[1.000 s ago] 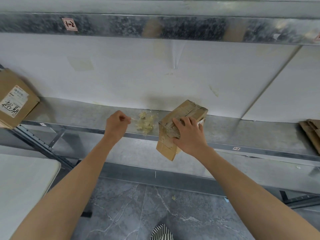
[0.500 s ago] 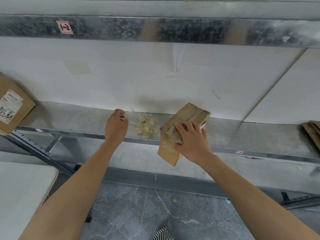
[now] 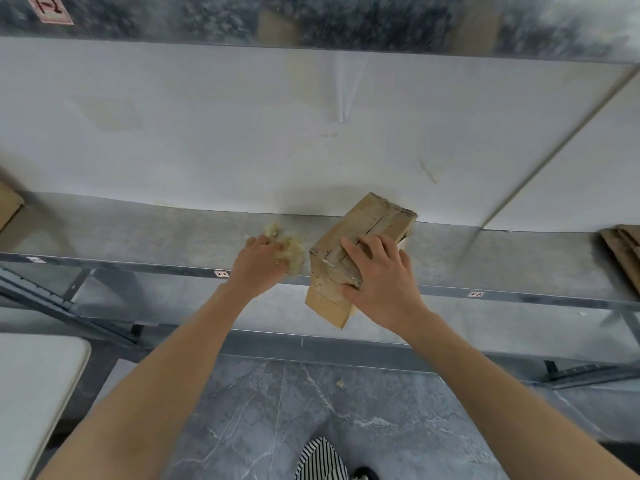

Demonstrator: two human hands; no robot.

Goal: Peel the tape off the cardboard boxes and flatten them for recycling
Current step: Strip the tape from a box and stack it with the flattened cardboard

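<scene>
- Head view: a small cardboard box (image 3: 379,216) stands tilted at the front edge of a grey metal shelf (image 3: 138,233). Its lower end hangs past the shelf's lip and its upper end leans toward the white back wall.
- The right hand (image 3: 381,282) grips the box at its middle. Its fingers (image 3: 367,245) lie slightly spread across the upper face, and the thumb wraps the near side, over a band of shiny clear tape.
- Just left of the box, a crumpled wad of peeled tape (image 3: 294,251) lies on the shelf near the front edge.
- The left hand (image 3: 259,265) rests on the wad with its fingertips buried in it. The hand is motion-blurred, so I cannot tell whether the fingers pinch the tape or only press on it.
- Flattened cardboard (image 3: 623,247) lies on the shelf at the far right, well apart from the box. The corner of another brown box (image 3: 8,206) shows at the far left.
- Small white labels (image 3: 221,273) are stuck on the shelf's front rail.
- Below, a tape scrap (image 3: 340,382) lies on the grey marbled floor, and a white tabletop (image 3: 34,393) fills the lower left corner.
</scene>
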